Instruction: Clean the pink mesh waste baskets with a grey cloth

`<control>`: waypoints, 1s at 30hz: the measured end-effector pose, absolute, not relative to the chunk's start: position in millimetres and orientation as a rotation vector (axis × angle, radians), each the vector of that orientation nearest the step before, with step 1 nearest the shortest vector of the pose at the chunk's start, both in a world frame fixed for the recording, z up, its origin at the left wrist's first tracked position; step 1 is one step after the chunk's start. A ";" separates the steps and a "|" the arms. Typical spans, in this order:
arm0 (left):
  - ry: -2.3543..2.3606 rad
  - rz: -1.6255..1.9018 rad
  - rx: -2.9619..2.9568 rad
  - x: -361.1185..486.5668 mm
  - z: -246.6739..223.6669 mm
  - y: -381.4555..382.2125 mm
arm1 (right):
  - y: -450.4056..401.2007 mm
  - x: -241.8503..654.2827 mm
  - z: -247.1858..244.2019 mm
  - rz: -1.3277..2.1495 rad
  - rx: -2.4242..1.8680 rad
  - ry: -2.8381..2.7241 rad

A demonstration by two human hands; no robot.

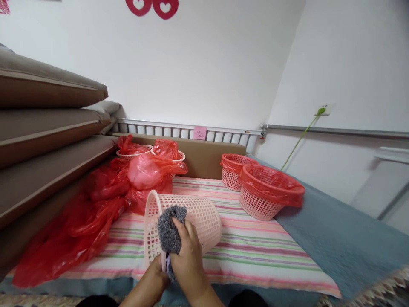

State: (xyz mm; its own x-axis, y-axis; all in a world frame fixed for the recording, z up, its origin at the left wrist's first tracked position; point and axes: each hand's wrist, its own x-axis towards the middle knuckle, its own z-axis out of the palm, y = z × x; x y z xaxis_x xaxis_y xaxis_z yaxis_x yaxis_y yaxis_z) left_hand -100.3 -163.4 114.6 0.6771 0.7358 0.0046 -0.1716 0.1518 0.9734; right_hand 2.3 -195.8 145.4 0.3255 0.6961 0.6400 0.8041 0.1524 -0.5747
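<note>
A pale pink perforated plastic basket [201, 213] lies on its side on a striped cloth, its round opening toward the left. My left hand [156, 275] grips the basket's rim at the near lower edge; part of its fingers is hidden. In my right hand [188, 256] is a dark grey fuzzy cloth [171, 228], pressed against the outside of the basket close to the rim. The cloth hangs down past the rim between both hands.
Red plastic bags [79, 221] are heaped at left, before two white baskets [134, 152]. Two pink baskets [265, 204] lined with red bags stand at right. Stacked cushions [47, 157] rise on the left. Behind is a radiator [159, 129]; a green cord [298, 145] hangs from a socket.
</note>
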 end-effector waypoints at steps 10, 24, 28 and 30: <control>0.394 0.611 1.434 -98.0 119.6 -161.7 | -190.4 113.7 125.0 -0.340 -2.115 -1.178; 0.498 0.625 1.176 -98.3 142.3 -154.3 | -199.8 136.1 121.8 -0.150 -2.229 -0.960; 0.464 0.632 1.224 -92.8 143.4 -159.4 | -195.9 86.0 136.5 -0.061 -1.981 -1.089; 0.452 0.683 1.276 -90.8 146.1 -163.2 | -194.3 55.5 146.7 0.008 -1.867 -1.158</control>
